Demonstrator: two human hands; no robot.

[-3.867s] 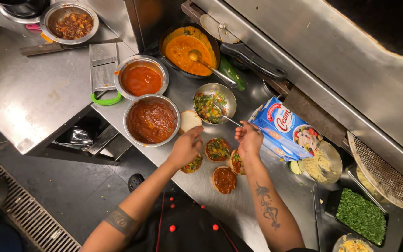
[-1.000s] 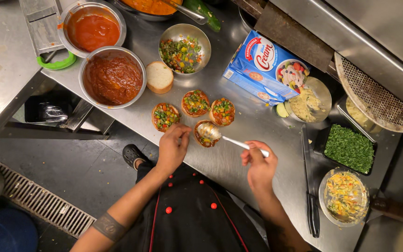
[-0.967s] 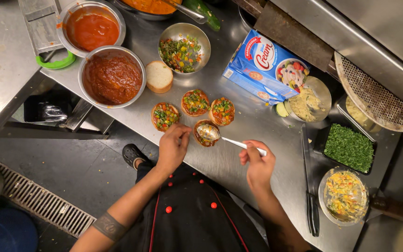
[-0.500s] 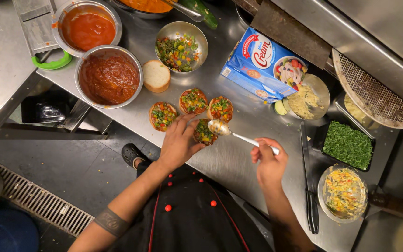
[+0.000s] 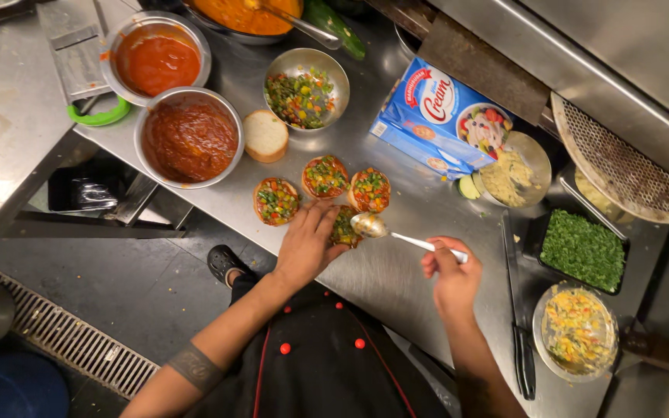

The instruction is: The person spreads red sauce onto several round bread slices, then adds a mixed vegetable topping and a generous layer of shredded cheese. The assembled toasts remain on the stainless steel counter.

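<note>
The steel counter (image 5: pixel 396 271) carries everything, and its near edge runs just under the left hand (image 5: pixel 303 249); the topped bread round (image 5: pixel 344 230) that this hand's fingertips press on sits closest to that edge of the four, so a hard push could slide it off. The right hand (image 5: pixel 449 272) is closed around the handle end of a spoon (image 5: pixel 404 236), whose bowl hangs beside the round, touching or just above it; I can't tell which. It seems empty, though glare hides it. A jolt there could knock vegetable bits loose. Beyond the left fingertips sit three more topped rounds (image 5: pixel 327 176), near enough to be nudged. The left hand grips nothing.
</note>
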